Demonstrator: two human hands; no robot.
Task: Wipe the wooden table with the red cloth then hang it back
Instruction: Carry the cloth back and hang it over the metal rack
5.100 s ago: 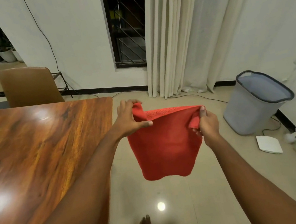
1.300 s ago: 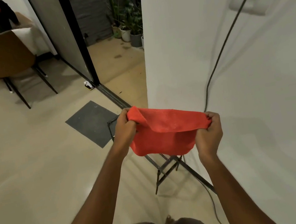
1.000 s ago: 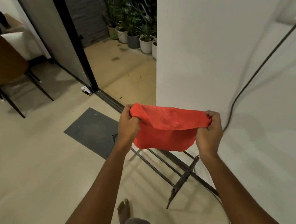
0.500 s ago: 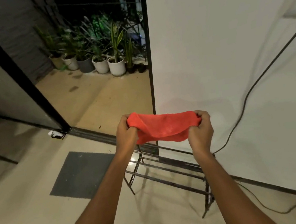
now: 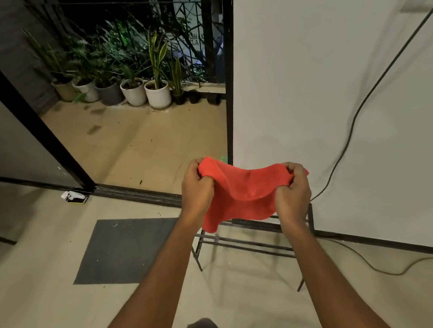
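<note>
The red cloth (image 5: 245,193) hangs stretched between both hands, sagging in the middle. My left hand (image 5: 196,189) grips its left top corner and my right hand (image 5: 291,194) grips its right top corner. The cloth is held just above a low black metal rack (image 5: 249,239) that stands on the floor against the white wall. Whether the cloth's lower edge touches the rack's top bar I cannot tell. The wooden table is out of view.
An open doorway with a black frame (image 5: 231,100) leads to a balcony with several potted plants (image 5: 157,94). A grey mat (image 5: 121,248) lies on the floor to the left. A dark cable (image 5: 357,120) runs down the white wall (image 5: 339,89) to the floor.
I have turned from the wooden table to the rack by the wall. In the last half second the cloth came down and hangs lower over the rack, both hands still gripping it.
</note>
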